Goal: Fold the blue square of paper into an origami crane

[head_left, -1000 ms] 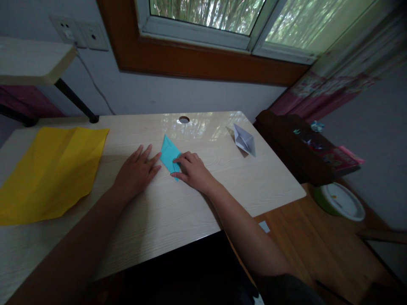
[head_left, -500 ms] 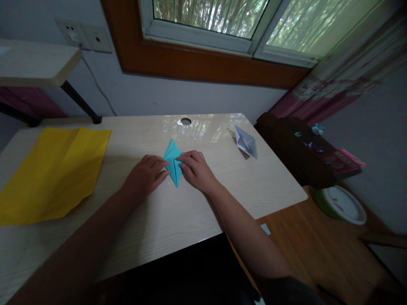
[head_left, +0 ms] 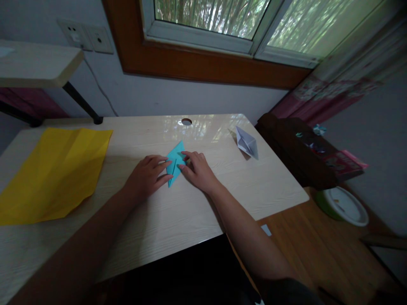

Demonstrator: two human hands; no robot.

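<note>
A turquoise sheet of origami paper (head_left: 176, 157), folded into a narrow diamond with a crease along its middle, lies on the table between my hands. My left hand (head_left: 146, 176) holds its left side, fingertips on the upper surface and thumb near the lower point. From the right, my right hand (head_left: 199, 171) grips the opposite edge between thumb and fingers. The fingertips cover parts of both side corners. The paper's top and bottom points stay visible.
A large yellow sheet (head_left: 57, 173) lies at the left of the pale table (head_left: 178, 220). Toward the right edge stands a folded white paper boat (head_left: 247, 143). A raised shelf (head_left: 38, 63) is at the back left, and a round bin (head_left: 345, 205) is on the floor.
The turquoise paper has turned clockwise, its top point now leaning right and its bottom point left. My hands have shifted slightly and remain on it.
</note>
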